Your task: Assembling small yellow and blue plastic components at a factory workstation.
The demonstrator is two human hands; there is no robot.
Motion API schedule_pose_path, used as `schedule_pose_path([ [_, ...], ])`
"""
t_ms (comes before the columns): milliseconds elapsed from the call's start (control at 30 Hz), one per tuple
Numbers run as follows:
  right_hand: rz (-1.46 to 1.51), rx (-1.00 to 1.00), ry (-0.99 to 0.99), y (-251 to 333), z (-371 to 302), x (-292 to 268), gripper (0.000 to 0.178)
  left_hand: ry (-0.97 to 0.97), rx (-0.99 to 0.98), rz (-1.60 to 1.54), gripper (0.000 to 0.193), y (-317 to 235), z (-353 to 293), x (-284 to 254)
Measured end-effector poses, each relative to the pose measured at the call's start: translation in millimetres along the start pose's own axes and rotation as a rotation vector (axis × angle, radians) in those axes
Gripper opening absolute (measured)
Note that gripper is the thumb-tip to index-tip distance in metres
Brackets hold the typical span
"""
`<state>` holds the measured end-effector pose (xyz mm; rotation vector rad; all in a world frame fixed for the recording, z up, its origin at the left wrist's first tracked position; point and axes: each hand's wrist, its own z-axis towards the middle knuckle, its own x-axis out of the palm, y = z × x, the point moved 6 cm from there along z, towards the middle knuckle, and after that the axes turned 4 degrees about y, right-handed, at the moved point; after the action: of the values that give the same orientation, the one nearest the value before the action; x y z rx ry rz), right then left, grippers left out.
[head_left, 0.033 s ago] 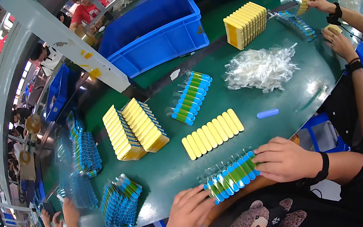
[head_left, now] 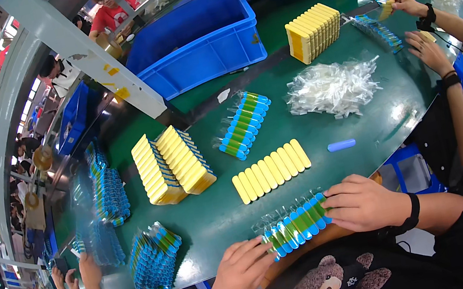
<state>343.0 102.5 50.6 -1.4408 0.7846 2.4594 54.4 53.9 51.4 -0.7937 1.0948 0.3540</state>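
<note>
At the table's front edge lies a row of blue round-ended strips (head_left: 299,227) with green middles and clear plastic tabs on top. My left hand (head_left: 241,271) grips its left end, fingertips pressed over the last strip. The right end is between the thumb and fingers of my right hand (head_left: 361,203). Just beyond is a row of yellow round-ended strips (head_left: 271,171). Farther back rests a second blue and green row (head_left: 245,125). A single blue strip (head_left: 341,145) lies to the right, nearer me than a heap of clear plastic tabs (head_left: 333,89).
Yellow stacks (head_left: 173,164) and a blue-green stack (head_left: 155,257) stand to the left. Behind are a large blue bin (head_left: 195,42), a metal post (head_left: 85,52) and another yellow stack (head_left: 314,33). Co-workers' hands (head_left: 431,52) work at right and, beside blue stacks (head_left: 108,191), at left.
My hands and the row between them have barely moved. At the right, a co-worker's nearer hand has shifted slightly up and left.
</note>
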Motion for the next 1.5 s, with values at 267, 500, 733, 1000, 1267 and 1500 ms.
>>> schedule_pose_path([
  [267,-0.051,-0.085,-0.013,-6,-10,-1,0.021,-0.031,0.039,-0.052,0.027,-3,-6,3],
  [500,-0.036,-0.206,-0.079,11,-4,-21,0.023,-0.2,-0.004,-0.176,0.025,3,-9,-7],
  [733,0.099,-0.236,-0.045,24,-3,-47,0.022,-0.158,0.039,-0.239,0.021,-18,-7,-32],
  [1000,0.519,-0.175,-0.17,-6,36,-90,0.018,-0.337,-0.075,-0.766,0.008,0,19,-74],
  [1267,0.403,0.399,-0.096,-104,90,-20,0.015,-0.171,-0.679,-0.459,0.017,94,86,-36],
  [1500,0.297,0.435,-0.003,-123,94,3,0.022,-0.153,-0.617,-0.262,0.032,98,96,-31],
])
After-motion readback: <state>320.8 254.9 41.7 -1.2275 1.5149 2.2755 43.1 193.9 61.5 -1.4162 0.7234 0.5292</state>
